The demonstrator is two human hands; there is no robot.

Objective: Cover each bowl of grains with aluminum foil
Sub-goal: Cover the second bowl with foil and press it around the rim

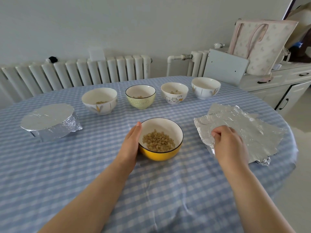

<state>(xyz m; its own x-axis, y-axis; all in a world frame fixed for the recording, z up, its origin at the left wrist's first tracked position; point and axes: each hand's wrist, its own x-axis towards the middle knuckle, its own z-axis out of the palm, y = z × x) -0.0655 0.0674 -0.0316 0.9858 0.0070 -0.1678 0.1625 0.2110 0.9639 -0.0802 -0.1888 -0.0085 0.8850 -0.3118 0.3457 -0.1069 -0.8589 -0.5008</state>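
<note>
Yellow bowl (161, 140) of grains sits centre-front on the desk (84, 174), uncovered. Left hand (132, 142) lies flat against the bowl's left wall, fingers straight, steadying it rather than gripping. Right hand (229, 145) rests on the stack of foil sheets (244, 130), fingers curled at the sheet's near-left edge; appears to be pinching the top sheet, though the contact itself is hidden under the knuckles. Key relation: the foil lies directly to the right of the bowl, near but apart, so the right hand is the one placed to carry a sheet leftward over the rim. One foil-covered bowl (50, 122) stands at far left. Four open bowls in the back row: white bowl with leaf pattern (99, 100), green bowl (140, 97), cat-print bowl (174, 93), far-right white bowl (206, 87). Judgement: one of six done; second in hand.
</note>
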